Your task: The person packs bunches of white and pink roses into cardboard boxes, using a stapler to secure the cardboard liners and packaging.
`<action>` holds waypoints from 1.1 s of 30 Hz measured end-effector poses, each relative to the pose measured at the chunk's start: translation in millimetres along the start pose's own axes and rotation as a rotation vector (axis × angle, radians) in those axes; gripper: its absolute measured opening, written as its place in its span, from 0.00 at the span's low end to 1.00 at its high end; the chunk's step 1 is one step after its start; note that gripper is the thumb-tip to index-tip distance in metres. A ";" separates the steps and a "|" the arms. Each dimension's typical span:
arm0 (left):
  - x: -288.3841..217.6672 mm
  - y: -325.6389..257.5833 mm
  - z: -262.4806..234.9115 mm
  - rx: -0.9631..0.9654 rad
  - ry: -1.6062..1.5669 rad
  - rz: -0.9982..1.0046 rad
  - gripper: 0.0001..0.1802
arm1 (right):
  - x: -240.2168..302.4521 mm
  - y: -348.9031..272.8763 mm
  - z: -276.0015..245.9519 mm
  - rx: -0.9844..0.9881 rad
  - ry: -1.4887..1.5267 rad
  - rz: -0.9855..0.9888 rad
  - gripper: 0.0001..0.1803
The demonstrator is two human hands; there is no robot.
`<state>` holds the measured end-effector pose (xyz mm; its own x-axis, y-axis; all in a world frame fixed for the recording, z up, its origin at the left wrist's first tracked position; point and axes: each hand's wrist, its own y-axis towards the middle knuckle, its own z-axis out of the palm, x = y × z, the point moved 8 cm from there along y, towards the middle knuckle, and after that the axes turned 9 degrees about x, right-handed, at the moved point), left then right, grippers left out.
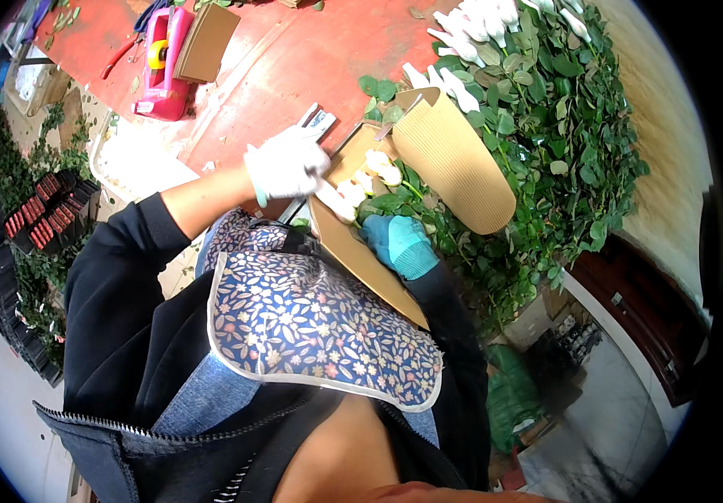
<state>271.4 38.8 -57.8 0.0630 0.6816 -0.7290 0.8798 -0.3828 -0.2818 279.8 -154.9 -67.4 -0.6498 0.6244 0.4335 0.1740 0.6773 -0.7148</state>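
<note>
Corrugated wrap (453, 159) around white roses (361, 180): left hand (287, 163) pinches its edge, right hand (399, 243) apparently grips stems.

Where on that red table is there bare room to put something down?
The red table is bare between the pink tape dispenser with its cardboard stack and the leafy rose stems. It is crowded on the right, where stems pile up, and by the hands, left and right, around the corrugated cardboard wrap.
</note>
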 end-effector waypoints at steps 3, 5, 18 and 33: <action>26.8 -20.0 -35.2 -0.020 -0.147 -0.176 0.21 | -6.7 0.7 12.0 0.007 0.010 0.028 0.12; 32.2 -47.3 -42.3 0.129 -0.044 -0.351 0.28 | -9.2 3.7 10.4 -0.029 0.035 -0.015 0.12; 14.4 -23.5 -12.7 -0.033 -0.370 -0.052 0.16 | -24.5 -57.0 -45.4 -0.379 0.270 0.224 0.24; -6.3 26.7 24.0 -0.134 -0.331 -0.079 0.16 | -46.0 -37.9 -14.4 -0.210 0.024 0.332 0.30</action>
<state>283.2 9.3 -75.7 -0.1440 0.4589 -0.8767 0.9312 -0.2369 -0.2769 313.6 -203.7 -52.4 -0.5155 0.8301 0.2124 0.5206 0.5003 -0.6919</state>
